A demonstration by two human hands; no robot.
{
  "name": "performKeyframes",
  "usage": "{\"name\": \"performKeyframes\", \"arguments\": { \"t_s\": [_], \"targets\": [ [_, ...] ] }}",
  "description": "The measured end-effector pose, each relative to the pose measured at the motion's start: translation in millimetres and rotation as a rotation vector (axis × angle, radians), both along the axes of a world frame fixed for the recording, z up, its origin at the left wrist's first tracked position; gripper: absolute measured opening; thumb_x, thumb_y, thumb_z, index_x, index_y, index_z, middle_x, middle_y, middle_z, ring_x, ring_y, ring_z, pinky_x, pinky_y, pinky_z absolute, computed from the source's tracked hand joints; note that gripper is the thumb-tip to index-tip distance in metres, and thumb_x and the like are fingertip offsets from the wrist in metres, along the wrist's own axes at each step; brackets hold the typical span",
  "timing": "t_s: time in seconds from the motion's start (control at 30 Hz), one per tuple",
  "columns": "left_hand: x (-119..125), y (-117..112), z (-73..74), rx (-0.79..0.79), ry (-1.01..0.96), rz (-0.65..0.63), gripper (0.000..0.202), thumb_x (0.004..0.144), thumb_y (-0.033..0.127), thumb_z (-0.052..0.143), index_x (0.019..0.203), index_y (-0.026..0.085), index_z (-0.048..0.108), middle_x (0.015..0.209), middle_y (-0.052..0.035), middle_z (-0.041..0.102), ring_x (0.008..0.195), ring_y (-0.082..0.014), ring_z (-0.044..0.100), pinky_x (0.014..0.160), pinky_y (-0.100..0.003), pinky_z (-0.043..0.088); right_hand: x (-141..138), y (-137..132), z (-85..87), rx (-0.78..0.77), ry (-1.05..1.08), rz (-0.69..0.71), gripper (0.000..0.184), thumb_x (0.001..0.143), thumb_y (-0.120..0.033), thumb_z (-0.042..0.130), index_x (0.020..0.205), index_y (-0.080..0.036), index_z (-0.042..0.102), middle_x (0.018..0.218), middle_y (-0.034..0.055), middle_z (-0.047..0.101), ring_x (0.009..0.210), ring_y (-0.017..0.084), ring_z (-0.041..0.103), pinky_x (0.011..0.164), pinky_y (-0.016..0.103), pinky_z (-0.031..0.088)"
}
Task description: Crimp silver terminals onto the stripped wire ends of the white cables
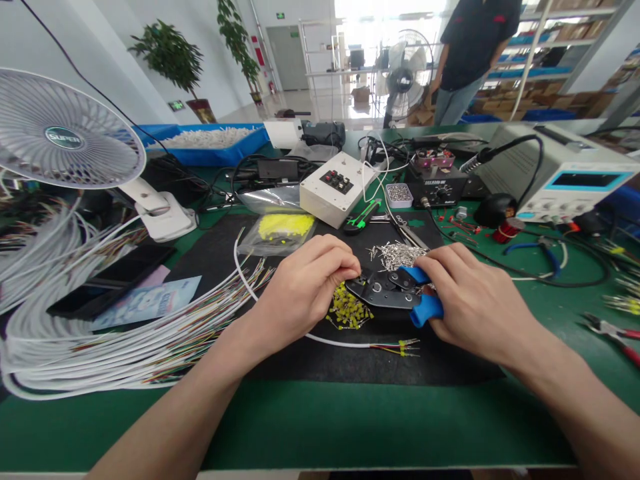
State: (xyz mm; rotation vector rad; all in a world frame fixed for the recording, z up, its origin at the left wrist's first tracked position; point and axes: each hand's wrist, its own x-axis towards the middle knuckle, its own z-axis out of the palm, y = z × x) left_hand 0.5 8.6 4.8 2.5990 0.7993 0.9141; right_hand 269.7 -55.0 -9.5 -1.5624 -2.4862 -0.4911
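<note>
Green workbench (320, 427), two fans (65, 138), right fingers (443, 270) clamped on one crimper (383, 293), left fingers (340, 262) together

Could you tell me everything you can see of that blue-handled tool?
The crimping pliers have a flat, dark, metal-looking head with round silvery pivots and two blue, plastic-looking grips. The right hand holds the grips, which stand apart. The head points toward the left hand, pinched close by the jaw end; whether it touches is unclear. The tool is held sideways over the black mat, near yellow terminals.
</note>
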Motion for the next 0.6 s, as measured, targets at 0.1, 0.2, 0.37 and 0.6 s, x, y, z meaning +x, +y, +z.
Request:
{"name": "performKeyframes", "arguments": {
  "t_s": [0.1, 0.2, 0.37, 0.6],
  "targets": [
    [-0.9, 1.3, -0.6, 0.008, 0.007, -0.005, 0.011, 0.099, 0.012, 0.053, 0.100, 0.018, 0.062, 0.104, -0.0073, 0.064, 0.098, -0.0187, 0.060, 0.089, -0.032, 0.047, -1.7, 0.5, -0.3, -0.027, 0.007, -0.004, 0.043, 0.078, -0.016, 0.058, 0.121, -0.011, 0.058, 0.118, 0.0176, 0.063, 0.104, 0.033, 0.054, 0.075, 0.041, 0.052],
    [-2.6, 3.0, -1.8, 0.014, 0.016, -0.009, 0.011, 0.099, 0.012, 0.051, 0.101, 0.018, 0.061, 0.105, -0.0074, 0.063, 0.097, -0.0189, 0.058, 0.088, -0.033, 0.046, -3.8, 1.5, 1.1, -0.041, 0.028, -0.014, 0.044, 0.078, -0.015, 0.057, 0.123, -0.011, 0.057, 0.120, 0.0177, 0.061, 0.106, 0.033, 0.053, 0.080, 0.043, 0.053],
    [-4.0, 2.7, -0.2, -0.021, 0.024, -0.016, 0.014, 0.101, 0.012, 0.046, 0.099, 0.019, 0.058, 0.103, -0.0078, 0.061, 0.094, -0.0195, 0.056, 0.084, -0.034, 0.045, -6.8, -0.2, 4.7, -0.110, 0.124, -0.023, 0.050, 0.075, -0.010, 0.055, 0.125, -0.014, 0.056, 0.119, 0.0160, 0.059, 0.109, 0.032, 0.052, 0.088, 0.047, 0.052],
    [-2.1, 5.4, -3.5, 0.005, -0.029, -0.045, 0.019, 0.099, 0.010, 0.042, 0.094, 0.020, 0.057, 0.095, -0.0079, 0.060, 0.086, -0.0196, 0.056, 0.077, -0.031, 0.047, -7.7, -1.4, 2.0, -0.103, 0.248, -0.056, 0.060, 0.066, -0.009, 0.055, 0.124, -0.020, 0.056, 0.121, 0.0124, 0.059, 0.111, 0.032, 0.053, 0.094, 0.047, 0.049]
  ]
}}
